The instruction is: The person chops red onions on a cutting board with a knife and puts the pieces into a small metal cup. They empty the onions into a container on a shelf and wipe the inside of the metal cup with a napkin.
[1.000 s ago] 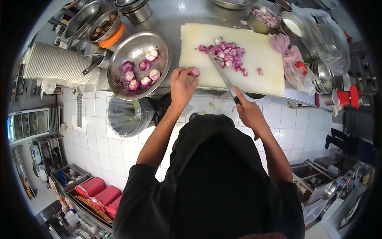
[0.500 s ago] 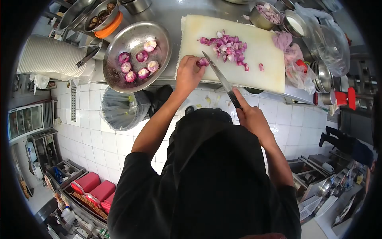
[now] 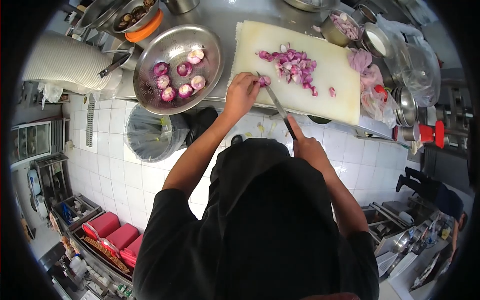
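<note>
My left hand (image 3: 242, 95) pinches a piece of red onion (image 3: 265, 81) near the left front edge of the white cutting board (image 3: 330, 60). In my right hand (image 3: 309, 147) is a knife (image 3: 276, 103), its blade pointing up and left with the tip beside that piece. A heap of chopped red onion (image 3: 297, 66) lies on the board beyond the blade, and one loose bit (image 3: 332, 92) sits farther right. Left of the board, a perforated metal bowl (image 3: 145, 97) holds several peeled red onions (image 3: 185, 90).
A lined trash bin (image 3: 150, 135) stands on the floor below the counter. Right of the board are a metal pot of onion pieces (image 3: 344, 26) and plastic bags (image 3: 382, 102). Tall stacked containers (image 3: 65, 62) lie at far left. Another person (image 3: 440, 195) is at the far right.
The whole view has shifted slightly, moving the board and bowl to the right in frame. The knife has drawn back a little, its blade now touching or close against the pinched onion piece.
</note>
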`<state>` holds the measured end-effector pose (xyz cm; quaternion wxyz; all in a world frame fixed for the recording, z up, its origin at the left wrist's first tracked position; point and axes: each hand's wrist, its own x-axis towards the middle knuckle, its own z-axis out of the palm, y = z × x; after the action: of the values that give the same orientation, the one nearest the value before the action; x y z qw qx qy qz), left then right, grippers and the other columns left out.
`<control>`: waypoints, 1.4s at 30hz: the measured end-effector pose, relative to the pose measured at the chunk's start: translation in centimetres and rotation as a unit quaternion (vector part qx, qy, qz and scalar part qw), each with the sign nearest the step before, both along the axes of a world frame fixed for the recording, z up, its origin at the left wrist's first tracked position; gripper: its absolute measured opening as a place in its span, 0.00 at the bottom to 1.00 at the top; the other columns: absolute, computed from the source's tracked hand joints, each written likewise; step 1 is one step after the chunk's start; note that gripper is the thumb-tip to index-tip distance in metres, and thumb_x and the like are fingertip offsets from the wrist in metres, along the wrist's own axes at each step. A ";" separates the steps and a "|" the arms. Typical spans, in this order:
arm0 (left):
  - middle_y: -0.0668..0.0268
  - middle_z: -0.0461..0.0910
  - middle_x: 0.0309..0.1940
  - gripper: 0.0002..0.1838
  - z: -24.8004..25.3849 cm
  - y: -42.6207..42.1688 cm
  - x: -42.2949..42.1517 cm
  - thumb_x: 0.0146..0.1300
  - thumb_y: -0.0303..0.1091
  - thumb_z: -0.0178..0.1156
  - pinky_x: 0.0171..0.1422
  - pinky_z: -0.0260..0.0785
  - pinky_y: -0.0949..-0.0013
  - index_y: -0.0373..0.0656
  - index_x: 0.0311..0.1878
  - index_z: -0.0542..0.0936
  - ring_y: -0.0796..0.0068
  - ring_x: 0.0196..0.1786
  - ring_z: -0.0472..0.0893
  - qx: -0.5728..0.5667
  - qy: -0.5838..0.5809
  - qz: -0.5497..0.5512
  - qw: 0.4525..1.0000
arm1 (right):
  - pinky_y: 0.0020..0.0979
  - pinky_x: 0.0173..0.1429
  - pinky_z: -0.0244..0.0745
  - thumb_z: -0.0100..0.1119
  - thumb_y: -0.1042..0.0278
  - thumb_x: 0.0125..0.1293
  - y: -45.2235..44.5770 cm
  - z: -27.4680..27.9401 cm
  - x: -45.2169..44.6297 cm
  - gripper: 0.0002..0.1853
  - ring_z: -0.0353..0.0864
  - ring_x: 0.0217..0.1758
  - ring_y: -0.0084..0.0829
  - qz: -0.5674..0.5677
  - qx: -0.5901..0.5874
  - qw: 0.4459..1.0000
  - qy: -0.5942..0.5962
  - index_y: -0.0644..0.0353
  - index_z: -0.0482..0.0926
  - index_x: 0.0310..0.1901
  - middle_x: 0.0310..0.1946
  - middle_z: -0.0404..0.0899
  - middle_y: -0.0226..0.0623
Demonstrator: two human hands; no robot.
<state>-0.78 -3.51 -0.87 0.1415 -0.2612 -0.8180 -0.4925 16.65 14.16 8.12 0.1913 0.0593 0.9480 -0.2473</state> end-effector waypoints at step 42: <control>0.59 0.81 0.40 0.10 0.4 2.0 -1.2 0.51 0.25 0.67 0.50 0.73 0.63 0.38 0.38 0.81 0.58 0.44 0.81 -0.011 0.018 -0.061 0.998 | 0.53 0.35 0.74 0.51 0.77 0.60 1.6 3.3 0.7 0.43 0.79 0.24 0.56 -0.002 0.004 1.000 -0.007 0.44 0.46 0.76 0.19 0.77 0.56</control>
<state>-2.01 -1.48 -0.42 0.1235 -0.3211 -0.8031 -0.4865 17.39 15.81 11.47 0.1968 0.0633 0.9476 -0.2438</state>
